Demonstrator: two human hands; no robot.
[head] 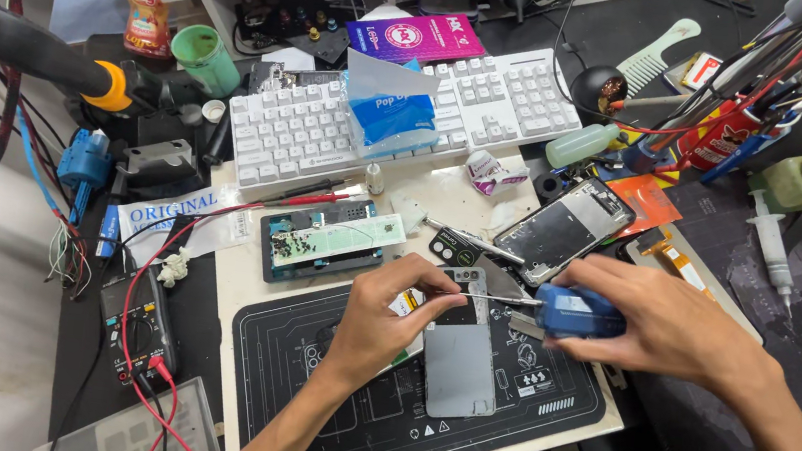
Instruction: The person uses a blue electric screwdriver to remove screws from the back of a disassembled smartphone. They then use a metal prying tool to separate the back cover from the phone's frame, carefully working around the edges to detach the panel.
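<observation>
Left hand (380, 319) pinches the grey phone (460, 348); right hand (666, 326) grips a blue screwdriver (572, 312), fingers closed.

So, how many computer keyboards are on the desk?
1: a white plastic keyboard lies along the far side of the desk, beyond the black work mat, partly under a blue pouch. Others may be hidden.

Packages, labels and screens I see on the bench.
A magenta flat box (415, 36) lies behind the keyboard; a clear bag with a blue label (389, 113) stands on its keys. A white strip label with blue print (171, 211) lies at left, a bottle with a red-and-yellow label (148, 0) stands at the back left, and a meter's grey screen (127, 297) faces up.
</observation>
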